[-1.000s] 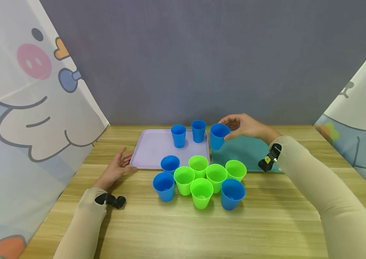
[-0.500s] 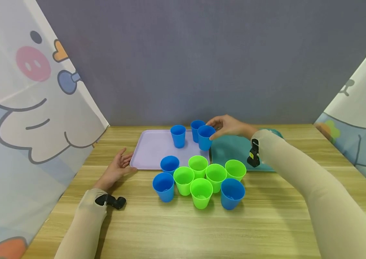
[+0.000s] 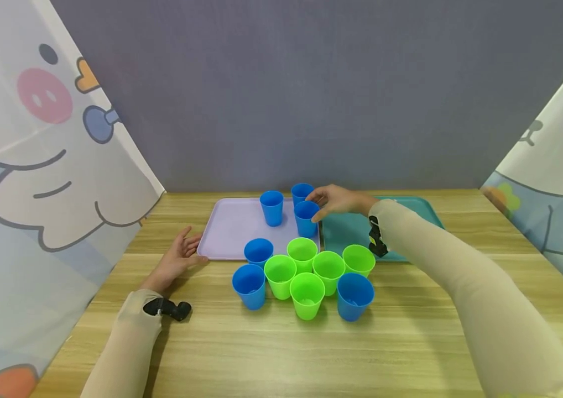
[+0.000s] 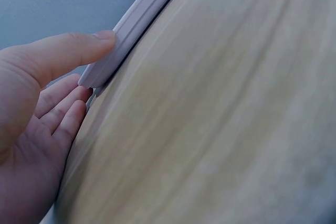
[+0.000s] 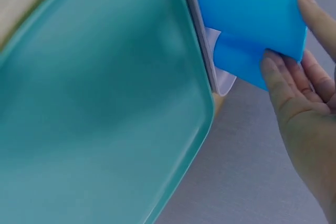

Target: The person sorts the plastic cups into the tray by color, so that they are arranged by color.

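Observation:
In the head view, my right hand holds a blue cup by its rim over the right part of the lilac tray. The right wrist view shows thumb and fingers on opposite sides of this cup's rim; whether its base touches the tray I cannot tell. A second blue cup stands upright on the tray, and a third cup is partly hidden behind the held one. At the tray's front left corner, my left hand has its thumb on the rim and its fingers against the outer edge.
A teal tray lies right beside the lilac one, partly under my right forearm. In front of both stands a cluster of several green cups with blue cups at its sides. A grey wall rises behind the table.
My right hand has carried the blue cup leftward from the teal tray's side and lowered it over the lilac tray, in front of the rear cup. My left hand has stayed put.

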`<control>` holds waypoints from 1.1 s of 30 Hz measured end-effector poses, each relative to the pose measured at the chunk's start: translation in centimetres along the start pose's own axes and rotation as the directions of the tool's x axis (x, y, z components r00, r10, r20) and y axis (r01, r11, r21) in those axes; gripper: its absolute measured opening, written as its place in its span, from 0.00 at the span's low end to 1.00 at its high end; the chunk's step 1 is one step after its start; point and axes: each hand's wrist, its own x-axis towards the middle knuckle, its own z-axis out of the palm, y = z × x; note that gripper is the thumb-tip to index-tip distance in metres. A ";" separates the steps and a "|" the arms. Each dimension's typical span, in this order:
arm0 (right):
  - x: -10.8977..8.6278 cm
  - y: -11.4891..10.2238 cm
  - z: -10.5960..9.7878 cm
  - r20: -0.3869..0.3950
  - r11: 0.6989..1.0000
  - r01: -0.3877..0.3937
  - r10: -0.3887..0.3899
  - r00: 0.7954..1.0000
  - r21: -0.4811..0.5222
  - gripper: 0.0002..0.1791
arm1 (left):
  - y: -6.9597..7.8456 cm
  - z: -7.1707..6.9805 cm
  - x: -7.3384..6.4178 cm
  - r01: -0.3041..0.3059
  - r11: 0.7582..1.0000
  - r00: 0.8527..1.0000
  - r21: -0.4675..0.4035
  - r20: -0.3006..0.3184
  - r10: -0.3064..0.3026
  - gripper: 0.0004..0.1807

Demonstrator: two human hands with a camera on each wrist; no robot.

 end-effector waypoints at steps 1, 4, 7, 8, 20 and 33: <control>0.1 0.0 0.1 -0.001 1.000 -0.008 0.008 1.000 -0.008 0.37 | 0.0 0.0 0.0 -0.001 1.000 1.000 -0.001 0.000 0.001 0.58; 0.3 0.0 0.1 -0.002 0.999 -0.028 0.028 1.000 -0.028 0.36 | 0.0 0.0 0.0 -0.003 1.000 1.000 0.008 0.004 0.003 0.57; 0.3 -0.1 -0.2 0.001 0.999 -0.027 0.027 1.000 -0.047 0.36 | 0.0 -0.1 0.0 -0.002 1.000 1.000 0.023 0.002 0.002 0.57; 0.3 -0.1 -0.3 0.000 0.999 -0.022 0.022 1.000 -0.048 0.36 | 0.0 -0.1 0.0 -0.004 1.000 1.000 0.027 -0.001 0.004 0.57; -2.3 -1.8 -1.9 -0.041 0.998 0.032 -0.030 0.999 0.049 0.37 | 0.5 -0.3 0.4 -0.034 0.999 0.999 0.025 -0.008 0.034 0.56; -9.6 -2.7 0.2 -0.099 0.989 0.144 -0.140 0.985 0.035 0.33 | 0.2 0.0 -0.1 -0.016 1.000 1.000 0.013 -0.006 0.016 0.56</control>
